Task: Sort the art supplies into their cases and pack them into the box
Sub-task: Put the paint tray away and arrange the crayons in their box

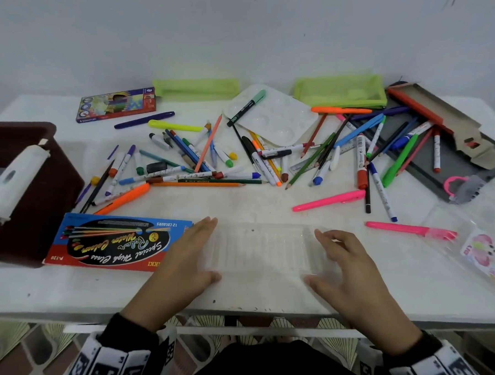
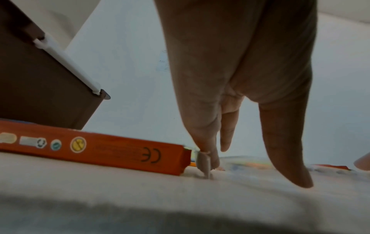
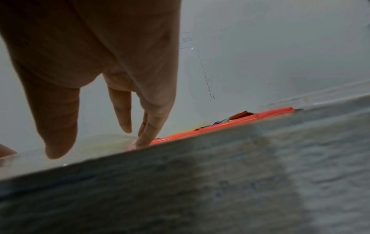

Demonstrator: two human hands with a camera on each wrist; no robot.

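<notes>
A clear ribbed plastic tray lies at the table's front centre. My left hand stands at its left end, fingers straight along the far corner and thumb at the near corner. Opposite it, my right hand touches the right end with loosely bent fingers. In the left wrist view the left hand points down with its fingertips on the tray's edge. A red and blue water colour box lies just left of the tray. The brown box stands at the far left.
Loose pens, markers and pencils cover the table's middle. Behind them lie a white palette, two green pouches and a coloured pencil box. A grey case, pink highlighters and a clear pouch are on the right.
</notes>
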